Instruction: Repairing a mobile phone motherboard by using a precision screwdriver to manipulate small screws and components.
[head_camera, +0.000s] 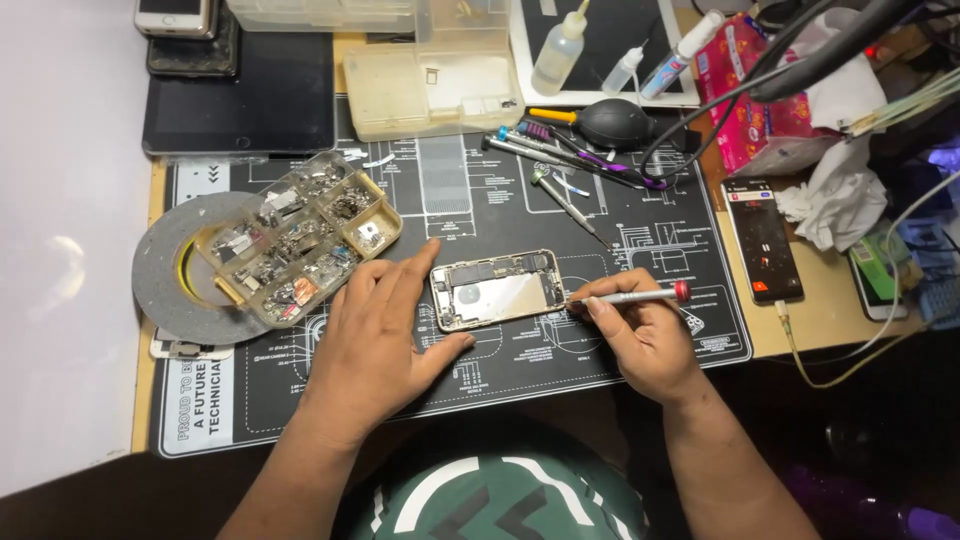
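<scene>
Between my two hands, on the black mat (480, 215), I am working on an opened phone (497, 290).

I am resting my left hand (375, 335) flat and released on the surface, its thumb touching the phone's lower left edge and its forefinger lying just beside the upper left corner. I am gripping a thin screwdriver (630, 296) with a red cap in my right hand (640, 335), its tip touching the phone's right end. The phone's long axis is running left to right, slightly tilted, in line with the screwdriver. A parts tray (300, 240) is sitting beyond my left hand.
</scene>
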